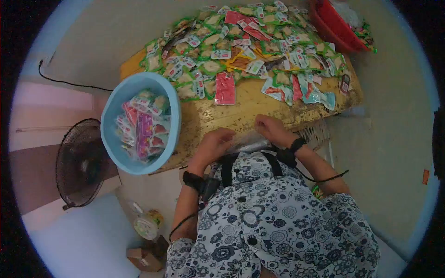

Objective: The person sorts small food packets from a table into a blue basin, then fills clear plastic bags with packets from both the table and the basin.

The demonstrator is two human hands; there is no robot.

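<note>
The person's left hand and right hand meet at the near edge of the bench, with a clear plastic bag stretched between them, just above the lap. The fingers of both hands are curled closed on the film, the left on one end and the right on the other, though how firmly each grips is hard to tell since the film is nearly see-through and partly hidden. The bag looks thin, limp and very light, likely slippery and prone to cling or crumple, so it probably handles best when pinched at its open edge with fingertips and pulled taut between the two hands. Beyond the hands, a heap of small snack packets in green, white and red wrappers covers the far part of the bench. A light blue basin holding more packets sits at the bench's left corner, and a red basket stands at the far right.
</note>
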